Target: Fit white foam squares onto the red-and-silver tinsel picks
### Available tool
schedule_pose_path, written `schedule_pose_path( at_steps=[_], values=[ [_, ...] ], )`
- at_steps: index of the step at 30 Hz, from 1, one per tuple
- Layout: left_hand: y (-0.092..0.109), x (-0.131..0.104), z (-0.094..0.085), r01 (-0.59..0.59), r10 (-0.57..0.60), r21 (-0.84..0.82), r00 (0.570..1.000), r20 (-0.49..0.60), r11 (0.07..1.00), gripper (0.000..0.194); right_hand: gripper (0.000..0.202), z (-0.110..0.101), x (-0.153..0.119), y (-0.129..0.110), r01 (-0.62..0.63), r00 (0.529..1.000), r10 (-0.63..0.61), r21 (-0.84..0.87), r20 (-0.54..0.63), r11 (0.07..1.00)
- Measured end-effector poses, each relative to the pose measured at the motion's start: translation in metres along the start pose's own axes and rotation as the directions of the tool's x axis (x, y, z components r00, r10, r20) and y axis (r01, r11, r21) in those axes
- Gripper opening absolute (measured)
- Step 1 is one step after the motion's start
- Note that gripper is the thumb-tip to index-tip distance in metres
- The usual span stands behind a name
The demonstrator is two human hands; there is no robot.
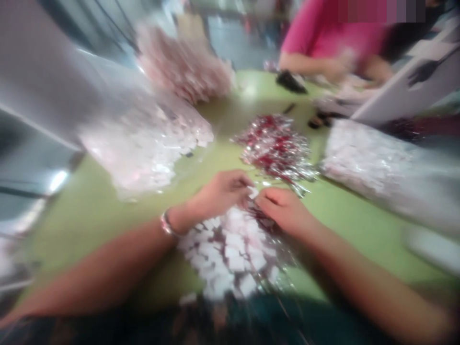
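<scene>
My left hand (230, 191), with a bracelet at the wrist, is closed around a small white piece (253, 192) near the middle of the view. My right hand (278, 203) meets it from the right, its thumb and fingers pinched at the edge of that piece; what lies inside the pinch is too blurred to tell. Below both hands is a spread heap of small white tags (237, 254) with dark and shiny strands among them. Beyond the hands sits a pile of shiny silver and red items (275, 148).
On the green table (72, 230), a clear bag of white pieces (143, 148) lies left and another bag (370, 158) right. A pink bundle (187, 67) stands behind. Across the table, a person in a pink top (312, 33) handles something near a black object (291, 81).
</scene>
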State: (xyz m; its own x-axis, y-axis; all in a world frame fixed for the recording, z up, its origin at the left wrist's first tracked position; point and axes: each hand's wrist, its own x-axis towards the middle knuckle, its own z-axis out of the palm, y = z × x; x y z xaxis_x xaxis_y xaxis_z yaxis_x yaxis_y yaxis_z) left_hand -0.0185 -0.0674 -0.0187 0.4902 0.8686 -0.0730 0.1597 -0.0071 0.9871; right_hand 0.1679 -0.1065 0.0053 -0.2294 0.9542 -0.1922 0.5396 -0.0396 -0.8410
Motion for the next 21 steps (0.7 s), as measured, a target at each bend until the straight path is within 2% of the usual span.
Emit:
schedule_pose_path(
  at_steps=[3,5,7,8,9,10,11,12,13,14,16,17,19,21],
  values=[
    [0.005,0.0,-0.002,0.001,-0.001,-0.022,1.0,0.006,1.0,0.014,0.028,0.002,0.001,-0.003,0.024,1.0,-0.024,0.015,0.0,1.0],
    [0.011,0.002,-0.011,-0.054,0.053,0.004,0.998,0.022,0.999,0.02,0.029,-0.001,0.0,-0.005,0.056,0.998,-0.055,0.008,-0.024,0.998],
    [0.014,0.007,-0.03,-0.126,0.132,0.142,0.991,-0.033,0.982,0.028,0.028,-0.005,-0.005,-0.007,0.125,0.991,-0.127,-0.042,-0.036,0.991],
    [0.013,0.011,-0.043,-0.12,0.158,0.279,0.98,-0.118,0.953,0.029,0.028,-0.007,-0.009,-0.008,0.183,0.983,-0.185,-0.079,-0.01,0.98],
    [0.011,0.015,-0.057,-0.045,0.185,0.459,0.946,-0.265,0.888,0.028,0.027,-0.009,-0.014,-0.009,0.259,0.966,-0.254,-0.114,0.053,0.959],
    [0.007,0.019,-0.071,0.1,0.197,0.625,0.9,-0.388,0.774,0.026,0.026,-0.01,-0.019,-0.01,0.348,0.934,-0.331,-0.135,0.134,0.928],
    [0.003,0.022,-0.085,0.227,0.198,0.748,0.88,-0.432,0.624,0.025,0.025,-0.011,-0.023,-0.011,0.439,0.889,-0.406,-0.143,0.211,0.887],
    [-0.002,0.025,-0.096,0.3,0.177,0.834,0.891,-0.418,0.464,0.025,0.026,-0.012,-0.026,-0.01,0.512,0.845,-0.467,-0.146,0.26,0.846],
    [-0.007,0.028,-0.106,0.344,0.161,0.88,0.897,-0.411,0.328,0.026,0.027,-0.014,-0.027,-0.009,0.553,0.822,-0.504,-0.164,0.265,0.817],
    [-0.011,0.029,-0.113,0.369,0.151,0.899,0.9,-0.409,0.235,0.026,0.028,-0.016,-0.025,-0.005,0.556,0.829,-0.515,-0.209,0.221,0.805],
    [-0.017,0.032,-0.12,0.384,0.138,0.913,0.905,-0.402,0.139,0.028,0.029,-0.023,-0.016,0.006,0.447,0.882,-0.47,-0.366,0.029,0.816],
    [-0.019,0.033,-0.121,0.386,0.135,0.914,0.906,-0.4,0.122,0.029,0.026,-0.027,-0.008,0.014,0.36,0.897,-0.436,-0.459,-0.069,0.812],
    [-0.02,0.034,-0.121,0.376,0.127,0.921,0.913,-0.387,0.106,0.028,0.02,-0.036,0.007,0.03,0.194,0.908,-0.381,-0.628,-0.176,0.753],
    [-0.021,0.034,-0.119,0.363,0.134,0.927,0.918,-0.374,0.1,0.027,0.02,-0.041,0.02,0.043,0.086,0.93,-0.321,-0.745,-0.177,0.661]
  ],
)
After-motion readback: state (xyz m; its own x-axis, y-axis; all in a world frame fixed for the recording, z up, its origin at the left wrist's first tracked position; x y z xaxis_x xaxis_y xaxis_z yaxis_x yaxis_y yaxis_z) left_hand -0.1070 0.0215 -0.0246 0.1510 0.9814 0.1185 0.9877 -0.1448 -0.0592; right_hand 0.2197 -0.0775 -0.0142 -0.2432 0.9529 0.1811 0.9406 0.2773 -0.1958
